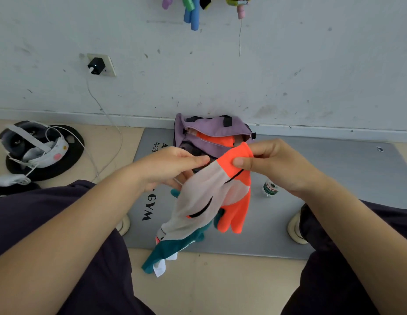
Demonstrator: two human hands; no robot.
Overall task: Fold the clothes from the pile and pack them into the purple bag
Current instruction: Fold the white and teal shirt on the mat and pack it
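In the head view, an orange and white garment (211, 192) is being held up between the knees, above a grey mat (323, 201). Its top orange corner is being pinched by the right hand (275, 164), thumb in front and fingers curled behind, while the left hand (175, 167) is being kept at the cloth's upper left edge; whether its fingers are gripping the fabric cannot be told. The garment's long axis is running down and to the left, with a teal and white piece (166, 253) hanging below it. The purple bag (211, 130) is lying open just beyond the hands, against the wall, with orange cloth already showing inside. The right hand is judged to be nearer the bag's mouth.
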